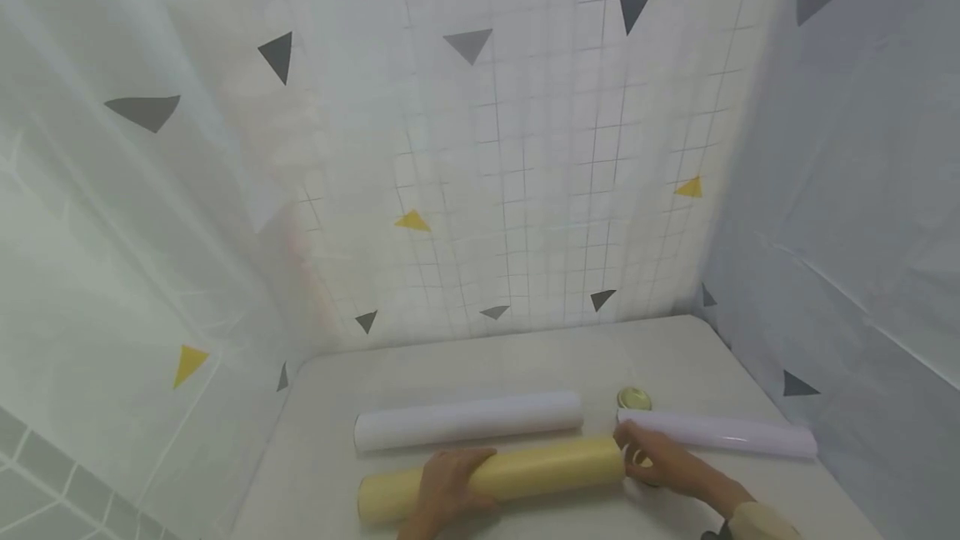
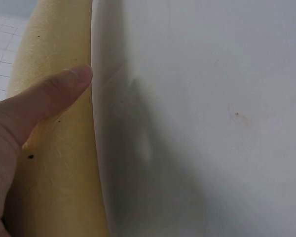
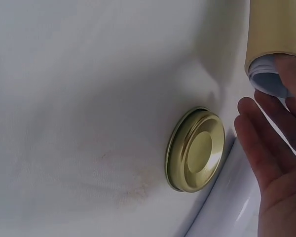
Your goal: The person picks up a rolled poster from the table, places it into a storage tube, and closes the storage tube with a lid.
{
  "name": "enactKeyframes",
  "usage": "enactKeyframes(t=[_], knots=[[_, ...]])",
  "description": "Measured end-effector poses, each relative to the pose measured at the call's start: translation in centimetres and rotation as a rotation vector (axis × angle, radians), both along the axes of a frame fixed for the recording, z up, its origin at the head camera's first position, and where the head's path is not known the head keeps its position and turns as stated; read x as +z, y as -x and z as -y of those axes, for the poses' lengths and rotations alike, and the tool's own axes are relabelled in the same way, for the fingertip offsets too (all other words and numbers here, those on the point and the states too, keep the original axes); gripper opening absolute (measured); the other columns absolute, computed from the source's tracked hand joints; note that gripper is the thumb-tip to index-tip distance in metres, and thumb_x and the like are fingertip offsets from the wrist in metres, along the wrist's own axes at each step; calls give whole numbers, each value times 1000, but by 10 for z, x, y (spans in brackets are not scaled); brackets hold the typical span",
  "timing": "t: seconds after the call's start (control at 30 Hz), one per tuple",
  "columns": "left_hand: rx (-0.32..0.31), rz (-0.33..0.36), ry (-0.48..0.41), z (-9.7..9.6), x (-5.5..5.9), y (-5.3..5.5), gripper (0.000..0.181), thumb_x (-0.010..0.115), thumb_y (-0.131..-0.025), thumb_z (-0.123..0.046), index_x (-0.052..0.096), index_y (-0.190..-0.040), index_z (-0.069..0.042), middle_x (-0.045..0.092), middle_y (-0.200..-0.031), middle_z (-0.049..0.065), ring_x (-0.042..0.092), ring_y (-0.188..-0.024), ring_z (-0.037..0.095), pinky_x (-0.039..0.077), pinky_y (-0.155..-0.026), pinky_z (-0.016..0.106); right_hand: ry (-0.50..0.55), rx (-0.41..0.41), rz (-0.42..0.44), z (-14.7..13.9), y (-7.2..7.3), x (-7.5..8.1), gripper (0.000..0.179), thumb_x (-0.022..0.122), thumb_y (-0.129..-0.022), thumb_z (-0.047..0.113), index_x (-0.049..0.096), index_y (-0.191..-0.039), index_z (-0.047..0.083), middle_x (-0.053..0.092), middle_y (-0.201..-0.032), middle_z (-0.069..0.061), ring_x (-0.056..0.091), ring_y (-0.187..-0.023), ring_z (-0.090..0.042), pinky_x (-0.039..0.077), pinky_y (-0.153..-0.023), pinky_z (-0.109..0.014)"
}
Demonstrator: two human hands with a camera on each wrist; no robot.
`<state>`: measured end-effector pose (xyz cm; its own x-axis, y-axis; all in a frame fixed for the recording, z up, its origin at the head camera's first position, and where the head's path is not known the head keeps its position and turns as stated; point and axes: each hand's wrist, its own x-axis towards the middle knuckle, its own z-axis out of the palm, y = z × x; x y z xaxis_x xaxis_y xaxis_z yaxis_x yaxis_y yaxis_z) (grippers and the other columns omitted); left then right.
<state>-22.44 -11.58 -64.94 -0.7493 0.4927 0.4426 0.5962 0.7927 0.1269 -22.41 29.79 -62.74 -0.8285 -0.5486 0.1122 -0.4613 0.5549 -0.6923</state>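
A yellow cardboard tube [image 1: 555,470] lies across the near part of the table. My left hand [image 1: 447,483] grips it left of its middle, thumb [image 2: 59,96] along the near side. At the right end is my right hand [image 1: 663,458]. Inside that end, a roll of white paper [image 3: 264,74] shows, its edge about level with the tube's rim. The right thumb and index finger pinch the roll at the opening, while the other fingers stay extended. A gold metal lid [image 3: 200,153] sits on the table below the right hand.
A white roll [image 1: 468,421] lies behind the yellow tube. To the right, a glossy white roll [image 1: 735,433] extends toward the table's right edge, with another gold lid [image 1: 634,398] behind its left end. Plastic sheeting with triangles [image 1: 487,232] surrounds the table [image 1: 420,369].
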Motion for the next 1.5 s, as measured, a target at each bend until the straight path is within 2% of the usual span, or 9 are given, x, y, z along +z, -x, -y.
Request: enactKeyframes(t=[0.23,0.33,0.53,0.7,0.8,0.93,1.13,1.23,1.5], knots=[[14,31,14,1,-1,-1,76,91,-53,-61,74,-120,-29,80,-109,-11,76,-94,7,56,-81,27,10,-2,102,1,1,0,29,72,-93,21,62,-119,14,71,-114,-5,68,-96,-5,59,-76,-25],[5,10,16,2,-3,-2,76,92,-52,-60,74,-119,-28,80,-109,-11,75,-92,7,55,-79,26,-12,3,87,1,1,-1,30,70,-94,22,64,-122,13,72,-114,-5,67,-95,-4,58,-75,-25],[-8,-36,2,1,0,-1,76,93,-51,-57,74,-118,-27,81,-105,-11,75,-88,8,55,-77,27,-28,37,-24,-1,-1,-2,32,67,-96,16,63,-126,6,71,-111,-8,67,-94,-8,58,-74,-28],[14,10,20,1,4,0,75,92,-54,-57,73,-120,-28,80,-108,-11,74,-91,8,56,-81,29,-58,-11,-190,-4,-2,-6,29,71,-90,7,64,-118,8,72,-106,-6,68,-90,-14,58,-74,-30],[18,50,36,2,3,0,75,92,-55,-57,73,-121,-28,80,-111,-12,75,-94,8,56,-83,29,-151,-65,-314,-8,-6,-14,32,79,-84,15,66,-113,10,73,-110,-7,69,-95,-21,59,-81,-37],[7,64,49,5,-3,2,75,92,-55,-57,73,-122,-29,79,-114,-13,75,-96,7,54,-84,27,-282,-123,-412,-14,-11,-27,46,87,-76,33,68,-114,16,70,-123,-6,66,-108,-26,56,-92,-47],[-17,36,32,4,-5,1,76,92,-53,-59,73,-120,-28,79,-112,-13,75,-93,7,54,-82,26,-332,-149,-540,-21,-11,-35,54,91,-69,34,69,-116,18,69,-124,-2,61,-107,-21,55,-90,-45],[-15,49,22,4,-5,1,77,91,-53,-60,73,-120,-28,79,-113,-14,75,-94,6,53,-82,26,-340,-169,-565,-24,-12,-36,57,92,-66,28,69,-118,17,69,-121,0,61,-106,-20,55,-90,-45],[-18,52,30,6,-5,-1,75,90,-55,-61,73,-120,-29,79,-112,-14,74,-93,5,52,-81,24,-343,-242,-516,-25,-20,-38,54,90,-69,17,69,-119,18,68,-124,-3,64,-112,-29,54,-95,-49]])
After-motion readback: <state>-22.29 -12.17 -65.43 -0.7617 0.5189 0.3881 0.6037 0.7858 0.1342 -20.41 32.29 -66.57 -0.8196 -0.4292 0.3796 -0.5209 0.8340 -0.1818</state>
